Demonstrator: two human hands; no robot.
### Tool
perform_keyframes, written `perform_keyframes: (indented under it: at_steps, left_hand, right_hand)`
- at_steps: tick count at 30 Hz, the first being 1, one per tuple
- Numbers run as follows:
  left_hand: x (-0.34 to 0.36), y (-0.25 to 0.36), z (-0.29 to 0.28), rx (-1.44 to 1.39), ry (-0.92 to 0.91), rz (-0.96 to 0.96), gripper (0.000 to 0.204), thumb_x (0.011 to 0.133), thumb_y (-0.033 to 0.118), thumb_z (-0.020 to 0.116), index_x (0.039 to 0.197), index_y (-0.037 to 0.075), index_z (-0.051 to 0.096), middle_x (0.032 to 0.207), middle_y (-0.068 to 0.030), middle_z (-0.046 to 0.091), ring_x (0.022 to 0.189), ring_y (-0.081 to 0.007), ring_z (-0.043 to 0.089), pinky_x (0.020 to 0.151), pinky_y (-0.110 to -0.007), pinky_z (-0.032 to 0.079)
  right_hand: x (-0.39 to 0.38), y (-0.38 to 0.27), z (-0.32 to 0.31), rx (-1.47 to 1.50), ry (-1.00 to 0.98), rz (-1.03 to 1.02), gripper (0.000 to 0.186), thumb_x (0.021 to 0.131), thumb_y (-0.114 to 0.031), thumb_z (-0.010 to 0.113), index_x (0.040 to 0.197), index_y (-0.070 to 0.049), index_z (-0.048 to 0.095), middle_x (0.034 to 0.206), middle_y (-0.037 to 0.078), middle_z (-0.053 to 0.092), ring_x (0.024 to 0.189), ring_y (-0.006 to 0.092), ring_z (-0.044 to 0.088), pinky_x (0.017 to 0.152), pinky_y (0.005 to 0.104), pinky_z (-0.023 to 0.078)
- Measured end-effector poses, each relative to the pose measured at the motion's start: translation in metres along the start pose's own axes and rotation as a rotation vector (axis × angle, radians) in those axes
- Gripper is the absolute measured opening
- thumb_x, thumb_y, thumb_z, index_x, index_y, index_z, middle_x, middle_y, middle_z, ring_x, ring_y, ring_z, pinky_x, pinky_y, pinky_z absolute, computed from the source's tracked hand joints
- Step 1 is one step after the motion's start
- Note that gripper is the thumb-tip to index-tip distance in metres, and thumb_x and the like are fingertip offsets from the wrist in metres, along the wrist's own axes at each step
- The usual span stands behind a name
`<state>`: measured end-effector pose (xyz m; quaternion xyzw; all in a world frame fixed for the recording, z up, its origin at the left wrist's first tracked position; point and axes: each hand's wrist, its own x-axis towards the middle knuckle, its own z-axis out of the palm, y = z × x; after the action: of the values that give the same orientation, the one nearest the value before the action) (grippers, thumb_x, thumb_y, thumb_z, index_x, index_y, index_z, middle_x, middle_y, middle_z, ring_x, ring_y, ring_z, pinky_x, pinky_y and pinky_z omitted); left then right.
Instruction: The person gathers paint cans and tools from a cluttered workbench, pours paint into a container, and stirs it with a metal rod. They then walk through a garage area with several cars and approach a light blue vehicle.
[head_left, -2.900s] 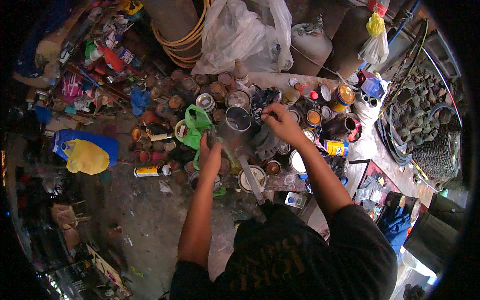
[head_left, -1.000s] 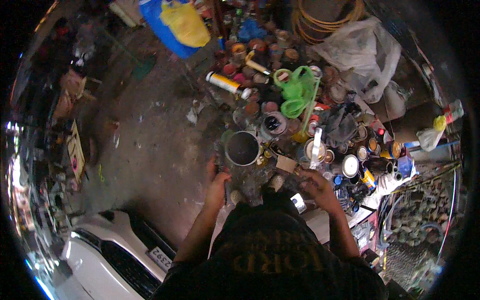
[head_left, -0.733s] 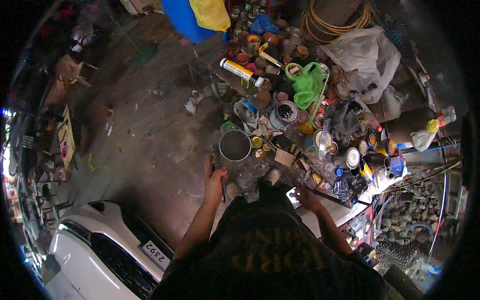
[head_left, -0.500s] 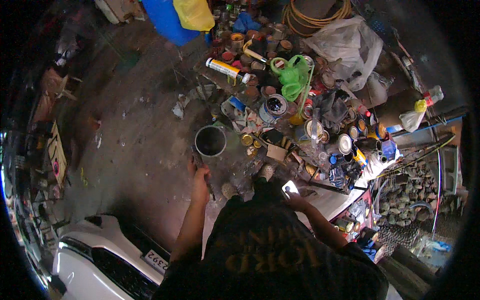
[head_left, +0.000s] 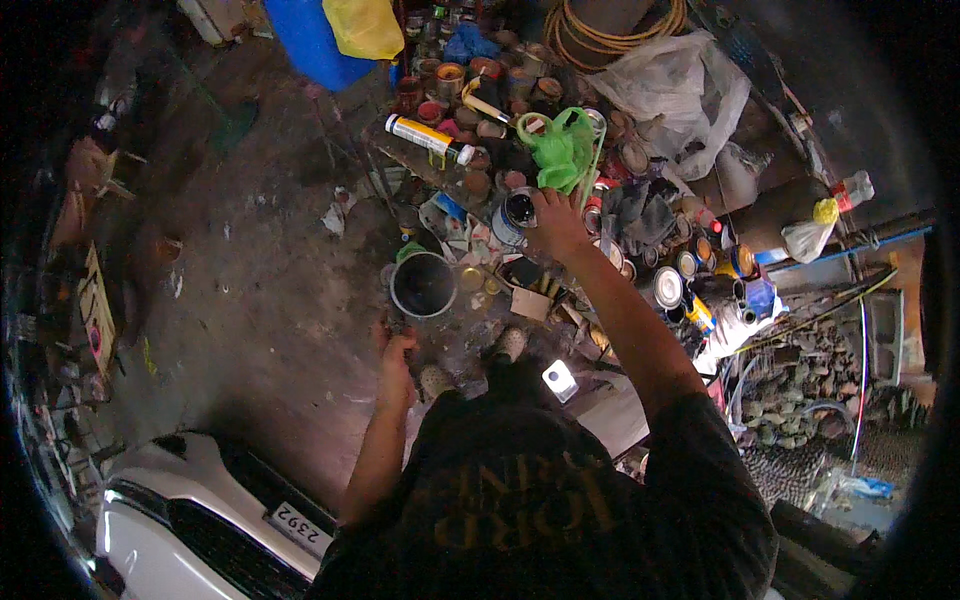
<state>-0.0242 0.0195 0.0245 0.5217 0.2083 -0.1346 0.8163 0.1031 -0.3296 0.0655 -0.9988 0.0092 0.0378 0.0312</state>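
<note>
My left hand [head_left: 395, 355] is closed on a dark tool, partly hidden, just below a grey, translucent-rimmed cup [head_left: 423, 268] that looks attached to it. My right hand [head_left: 558, 222] reaches forward onto a paint can [head_left: 507, 228] with a blue-and-white label and dark contents, its fingers bent over the rim. Just beyond that hand lies a crumpled green plastic bag [head_left: 558, 150]. Rags, small yellow-lidded tins [head_left: 470, 280] and a piece of cardboard [head_left: 530, 304] lie between my hands.
Crowded cans, a white-and-yellow tube [head_left: 428, 137], a coiled hose [head_left: 610, 50] and clear plastic bags [head_left: 680, 100] fill the far side. A white car [head_left: 180, 510] stands at lower left on the concrete floor [head_left: 260, 330]. Rubble [head_left: 800, 390] lies at right.
My right hand has risen from beside the white object low on the right to the paint can. My left hand stays low with the dark tool. The view has shifted somewhat.
</note>
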Motion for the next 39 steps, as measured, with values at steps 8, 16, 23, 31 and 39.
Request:
perform_keyframes:
  at_steps: [8, 16, 23, 31, 39]
  left_hand:
    - [-0.002, 0.028, 0.038, -0.076, 0.060, 0.303, 0.079, 0.074, 0.006, 0.054, 0.150, 0.007, 0.033, 0.137, -0.0067, 0.045, 0.118, -0.0194, 0.048, 0.099, -0.031, 0.040]
    - [-0.001, 0.152, 0.058, 0.044, 0.130, 0.708, 0.078, 0.077, 0.005, 0.051, 0.152, 0.008, 0.030, 0.141, -0.0080, 0.045, 0.123, -0.0186, 0.046, 0.097, -0.029, 0.040]
    - [-0.002, 0.201, 0.067, -0.075, 0.093, 0.799, 0.075, 0.078, 0.005, 0.052, 0.150, 0.009, 0.032, 0.136, -0.0079, 0.047, 0.119, -0.0187, 0.048, 0.092, -0.030, 0.043]
    - [0.008, 0.087, 0.059, -0.270, 0.068, 0.151, 0.053, 0.081, 0.010, 0.056, 0.132, 0.009, 0.044, 0.098, -0.0059, 0.056, 0.084, -0.0182, 0.054, 0.074, -0.034, 0.046]
    - [0.010, 0.014, 0.035, -0.252, 0.199, -0.072, 0.052, 0.081, 0.012, 0.060, 0.130, 0.013, 0.043, 0.094, -0.0048, 0.058, 0.073, -0.0178, 0.055, 0.066, -0.035, 0.048]
  right_hand:
    - [0.036, -0.008, -0.019, 0.144, -0.126, -0.024, 0.088, 0.074, -0.039, 0.078, 0.148, -0.017, 0.036, 0.148, 0.018, 0.040, 0.136, 0.0367, 0.039, 0.109, 0.0560, 0.034]
    - [0.024, 0.020, -0.026, 0.204, 0.162, -0.137, 0.095, 0.072, -0.034, 0.081, 0.150, -0.010, 0.032, 0.148, 0.020, 0.039, 0.136, 0.0376, 0.039, 0.108, 0.0530, 0.035]
    - [0.005, 0.035, -0.052, 0.333, 0.248, -0.161, 0.097, 0.072, -0.028, 0.082, 0.150, -0.006, 0.030, 0.146, 0.021, 0.040, 0.133, 0.0406, 0.041, 0.107, 0.0514, 0.037]
    - [-0.012, 0.042, -0.014, 0.274, 0.101, -0.076, 0.102, 0.071, -0.031, 0.083, 0.153, -0.007, 0.025, 0.143, 0.023, 0.042, 0.134, 0.0429, 0.038, 0.107, 0.0506, 0.039]
    - [0.031, -0.001, 0.001, 0.032, -0.116, -0.081, 0.107, 0.071, -0.032, 0.079, 0.155, -0.008, 0.018, 0.147, 0.020, 0.040, 0.132, 0.0409, 0.042, 0.106, 0.0559, 0.038]
